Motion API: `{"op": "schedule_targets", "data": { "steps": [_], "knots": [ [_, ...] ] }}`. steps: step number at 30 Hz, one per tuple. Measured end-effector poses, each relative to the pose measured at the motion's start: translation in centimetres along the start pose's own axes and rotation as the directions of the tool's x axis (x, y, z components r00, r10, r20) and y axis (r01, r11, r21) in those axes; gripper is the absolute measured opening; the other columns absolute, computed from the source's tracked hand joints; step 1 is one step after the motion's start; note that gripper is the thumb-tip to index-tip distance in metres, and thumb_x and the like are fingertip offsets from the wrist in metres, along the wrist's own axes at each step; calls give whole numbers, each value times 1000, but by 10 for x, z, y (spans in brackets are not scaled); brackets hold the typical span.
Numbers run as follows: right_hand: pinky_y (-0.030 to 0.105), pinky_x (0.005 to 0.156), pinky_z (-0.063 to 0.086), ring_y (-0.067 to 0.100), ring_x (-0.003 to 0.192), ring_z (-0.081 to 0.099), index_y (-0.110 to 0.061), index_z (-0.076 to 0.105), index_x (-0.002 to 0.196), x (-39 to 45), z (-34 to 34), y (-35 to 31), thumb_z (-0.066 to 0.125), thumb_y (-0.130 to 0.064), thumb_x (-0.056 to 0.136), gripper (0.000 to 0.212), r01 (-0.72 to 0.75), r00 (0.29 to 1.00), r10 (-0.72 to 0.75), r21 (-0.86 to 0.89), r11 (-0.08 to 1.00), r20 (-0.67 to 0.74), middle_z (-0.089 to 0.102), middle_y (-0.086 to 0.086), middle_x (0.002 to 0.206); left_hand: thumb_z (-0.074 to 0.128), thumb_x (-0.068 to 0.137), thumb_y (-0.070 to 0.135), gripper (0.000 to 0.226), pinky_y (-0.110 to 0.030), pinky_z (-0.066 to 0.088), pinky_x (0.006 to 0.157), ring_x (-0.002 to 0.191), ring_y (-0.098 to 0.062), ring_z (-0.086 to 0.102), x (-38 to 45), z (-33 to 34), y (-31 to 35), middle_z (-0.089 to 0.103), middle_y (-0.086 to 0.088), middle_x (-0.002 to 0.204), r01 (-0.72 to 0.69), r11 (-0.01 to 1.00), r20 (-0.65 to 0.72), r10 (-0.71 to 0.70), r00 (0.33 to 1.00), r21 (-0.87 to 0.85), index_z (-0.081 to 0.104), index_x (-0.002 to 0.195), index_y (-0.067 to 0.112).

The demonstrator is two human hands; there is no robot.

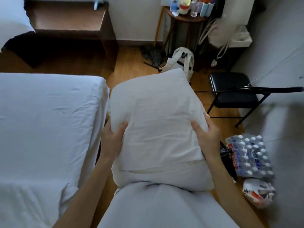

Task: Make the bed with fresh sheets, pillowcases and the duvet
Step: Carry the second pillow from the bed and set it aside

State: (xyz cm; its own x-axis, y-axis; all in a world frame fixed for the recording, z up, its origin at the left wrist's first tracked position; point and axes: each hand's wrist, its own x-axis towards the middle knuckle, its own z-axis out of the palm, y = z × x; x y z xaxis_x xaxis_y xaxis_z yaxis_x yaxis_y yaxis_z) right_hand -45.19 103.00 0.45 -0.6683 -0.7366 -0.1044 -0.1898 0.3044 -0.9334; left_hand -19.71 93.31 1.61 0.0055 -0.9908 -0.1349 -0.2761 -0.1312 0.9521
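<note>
**Both hands on the pillow, beside the sheeted bed**

In the centre of the frame I see a plump white pillow [158,122], soft and rectangular, its cotton pillowcase [158,145] creased in fine lines and ending short of the near end, where a band of bare pillow shows. My left hand [112,142] clamps the pillow's left edge, thumb pressed into the top; my right hand [208,137] grips the right edge the same way. The near end of the pillow rests against my pale clothing at lower centre.

The bed [46,122] fills the left of the frame, covered by a smooth white sheet with light wrinkles, its corner rounded just left of the pillow. Wooden floor [130,63] shows above and to the right. A black folding chair [233,92] with a padded seat stands at right centre, a white backpack [181,61] slumps beyond the pillow's far end, and a shrink-wrapped pack of water bottles [250,155] lies at lower right, shiny and lumpy. A dark wooden bench [69,22] sits at upper left
</note>
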Motion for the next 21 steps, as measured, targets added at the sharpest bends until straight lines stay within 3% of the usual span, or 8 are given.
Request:
{"op": "schedule_targets", "data": {
  "steps": [2, 4, 7, 9, 11, 14, 17, 21],
  "knots": [
    [13, 84, 44, -11, 102, 54, -29, 55, 131, 41, 17, -10, 66, -33, 87, 45, -3, 1000, 3, 11, 1000, -14, 59, -25, 111, 65, 90, 18, 26, 0, 44, 68, 83, 20, 58, 43, 13, 10, 61, 26, 95, 7, 1000, -9, -7, 1000, 12, 60, 113, 28],
    [20, 91, 45, -3, 108, 56, -27, 56, 130, 90, 37, -15, 67, -33, 87, 45, -9, 1000, 9, 13, 1000, 23, 60, -22, 115, 65, 91, 19, 25, -2, 46, 70, 85, 18, 59, 90, 27, 13, 62, 25, 97, 22, 999, -30, -22, 999, 23, 61, 114, 27],
    [27, 93, 48, 1, 109, 57, -27, 58, 129, 179, 73, -20, 67, -37, 86, 44, 7, 994, -7, -5, 1000, 111, 63, -18, 117, 64, 91, 20, 21, -16, 51, 78, 85, 11, 62, 163, 53, 15, 65, 18, 97, 64, 997, -87, -60, 994, 43, 64, 112, 20],
    [18, 87, 48, -9, 102, 57, -28, 62, 120, 245, 99, -28, 67, -35, 87, 35, 18, 987, -16, -10, 1000, 159, 63, -23, 109, 64, 91, 20, 27, -27, 50, 82, 88, -1, 63, 215, 71, 21, 67, 8, 102, 88, 995, -147, -79, 986, 55, 64, 117, 13],
    [3, 74, 43, -22, 91, 53, -34, 58, 112, 311, 125, -45, 67, -27, 88, 26, 29, 976, -27, -8, 1000, 214, 57, -34, 97, 63, 91, 21, 33, -28, 46, 83, 95, -13, 60, 267, 88, 33, 65, 3, 108, 118, 991, -228, -100, 969, 67, 62, 122, 11],
    [0, 65, 41, -23, 84, 53, -37, 56, 108, 398, 166, -85, 67, -25, 88, 25, 64, 946, -52, -28, 998, 320, 57, -32, 91, 64, 89, 26, 32, -34, 51, 84, 98, -18, 62, 333, 101, 55, 67, 1, 111, 179, 983, -341, -153, 927, 43, 64, 119, 14],
    [13, 81, 47, -8, 100, 58, -34, 61, 116, 465, 210, -117, 67, -31, 87, 30, 102, 907, -80, -31, 994, 414, 64, -25, 105, 65, 89, 26, 26, -36, 53, 84, 96, -19, 63, 386, 100, 77, 69, -1, 106, 212, 977, -418, -192, 888, 1, 66, 113, 15],
    [25, 96, 44, 0, 117, 52, -29, 54, 133, 525, 275, -148, 67, -35, 87, 49, 108, 850, -66, -51, 993, 523, 58, -18, 128, 66, 89, 22, 17, -23, 49, 74, 87, -7, 62, 450, 90, 91, 68, 7, 95, 224, 974, -535, -207, 819, -34, 66, 106, 18]
  ]
}}
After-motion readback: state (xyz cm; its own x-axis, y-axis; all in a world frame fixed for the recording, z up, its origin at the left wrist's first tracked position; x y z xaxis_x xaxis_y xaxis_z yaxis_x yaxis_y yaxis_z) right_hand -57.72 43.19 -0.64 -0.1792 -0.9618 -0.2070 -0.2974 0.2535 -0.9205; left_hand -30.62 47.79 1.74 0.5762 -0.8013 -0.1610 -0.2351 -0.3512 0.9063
